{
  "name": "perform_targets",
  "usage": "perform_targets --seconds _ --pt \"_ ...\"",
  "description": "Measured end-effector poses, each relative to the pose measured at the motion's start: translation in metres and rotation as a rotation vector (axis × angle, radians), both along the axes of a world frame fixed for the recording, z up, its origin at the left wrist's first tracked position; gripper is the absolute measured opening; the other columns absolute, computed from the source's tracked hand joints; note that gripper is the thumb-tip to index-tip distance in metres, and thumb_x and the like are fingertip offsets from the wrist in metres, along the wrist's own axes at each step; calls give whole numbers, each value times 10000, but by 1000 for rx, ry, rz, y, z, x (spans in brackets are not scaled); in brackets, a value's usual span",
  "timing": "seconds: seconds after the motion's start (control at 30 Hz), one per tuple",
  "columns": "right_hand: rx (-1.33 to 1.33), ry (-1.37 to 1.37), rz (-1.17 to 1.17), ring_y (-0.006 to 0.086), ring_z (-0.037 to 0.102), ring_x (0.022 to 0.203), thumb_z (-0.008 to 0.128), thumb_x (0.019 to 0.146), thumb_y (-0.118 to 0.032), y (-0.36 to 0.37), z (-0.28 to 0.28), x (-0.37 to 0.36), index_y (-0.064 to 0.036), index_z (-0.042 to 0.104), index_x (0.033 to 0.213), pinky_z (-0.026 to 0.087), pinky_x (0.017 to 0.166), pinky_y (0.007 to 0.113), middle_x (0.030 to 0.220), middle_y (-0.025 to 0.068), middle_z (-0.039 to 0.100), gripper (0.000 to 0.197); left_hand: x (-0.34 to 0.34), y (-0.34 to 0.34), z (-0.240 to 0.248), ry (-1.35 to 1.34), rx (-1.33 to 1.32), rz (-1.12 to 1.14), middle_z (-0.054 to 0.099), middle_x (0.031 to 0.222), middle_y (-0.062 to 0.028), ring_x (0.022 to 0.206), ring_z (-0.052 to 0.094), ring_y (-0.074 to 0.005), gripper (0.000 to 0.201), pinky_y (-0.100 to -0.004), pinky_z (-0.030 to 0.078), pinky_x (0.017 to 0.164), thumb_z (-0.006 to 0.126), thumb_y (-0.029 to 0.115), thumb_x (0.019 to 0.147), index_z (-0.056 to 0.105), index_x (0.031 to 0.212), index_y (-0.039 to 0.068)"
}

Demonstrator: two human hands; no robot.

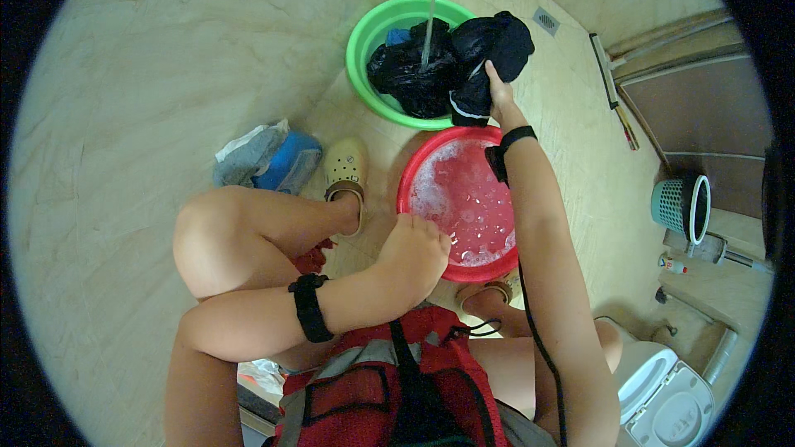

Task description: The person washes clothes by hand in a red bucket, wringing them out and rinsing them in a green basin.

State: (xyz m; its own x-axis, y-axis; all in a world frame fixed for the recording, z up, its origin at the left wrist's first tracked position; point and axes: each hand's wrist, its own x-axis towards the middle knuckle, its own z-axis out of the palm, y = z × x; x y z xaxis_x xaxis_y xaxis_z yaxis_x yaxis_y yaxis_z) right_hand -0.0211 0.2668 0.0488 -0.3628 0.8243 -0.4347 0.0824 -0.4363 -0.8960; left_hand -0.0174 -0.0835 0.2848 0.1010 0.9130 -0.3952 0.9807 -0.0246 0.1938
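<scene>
My right hand [499, 93] reaches far forward and grips a black garment [509, 43] with a thin light stripe. The garment hangs over the right side of a green basin [356, 62]. More wet black clothing [410, 87] lies in that basin, with a bit of blue cloth [398, 36] at its back. A thin stream of water [428, 37] falls onto the clothing from above. My left hand [418, 252] is closed, fingers curled, by the near left rim of a red basin [404, 186]. Nothing shows in it. Foamy water [464, 199] fills the red basin.
Left of my foot in a beige clog [346, 164] sits a blue and white plastic package [286, 161]. A floor drain [546, 21] lies beyond the green basin. At the right are a squeegee [603, 70], a teal basket [669, 205] and a toilet [671, 397].
</scene>
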Motion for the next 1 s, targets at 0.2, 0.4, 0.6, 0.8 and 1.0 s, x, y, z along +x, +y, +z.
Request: perform_targets --seconds 0.2,0.4,0.6,0.8,1.0 --pt "413 -545 -1 267 623 857 633 756 -477 -51 26 32 68 617 933 459 796 341 891 177 655 573 -10 -4 -7 88 9 6 621 942 -112 908 578 -239 242 -385 414 793 505 185 796 597 975 52" --pt "27 -114 324 123 580 612 573 849 -246 -156 78 148 -46 619 799 450 561 263 740 67 653 211 -7 -6 -8 -28 11 -119 635 903 -110 828 609 -242 233 -374 434 743 509 180 769 606 932 45" --pt "348 -647 193 228 626 661 611 790 -283 -178 27 224 -20 646 752 467 629 363 700 136 648 268 14 10 13 -182 65 -296 635 876 -122 819 612 -256 231 -376 446 714 579 196 719 594 885 35" --pt "453 -504 199 136 595 643 595 823 -172 -132 37 203 11 616 788 471 618 279 726 82 648 188 15 8 27 -192 217 -251 611 813 -110 771 598 -261 228 -389 438 702 604 212 719 586 870 42" --pt "577 -665 210 304 645 767 663 691 -280 -21 35 152 2 643 817 499 715 374 800 214 646 310 -9 20 61 -161 152 -168 547 864 -101 846 531 -248 389 -363 411 756 648 274 712 548 996 27"
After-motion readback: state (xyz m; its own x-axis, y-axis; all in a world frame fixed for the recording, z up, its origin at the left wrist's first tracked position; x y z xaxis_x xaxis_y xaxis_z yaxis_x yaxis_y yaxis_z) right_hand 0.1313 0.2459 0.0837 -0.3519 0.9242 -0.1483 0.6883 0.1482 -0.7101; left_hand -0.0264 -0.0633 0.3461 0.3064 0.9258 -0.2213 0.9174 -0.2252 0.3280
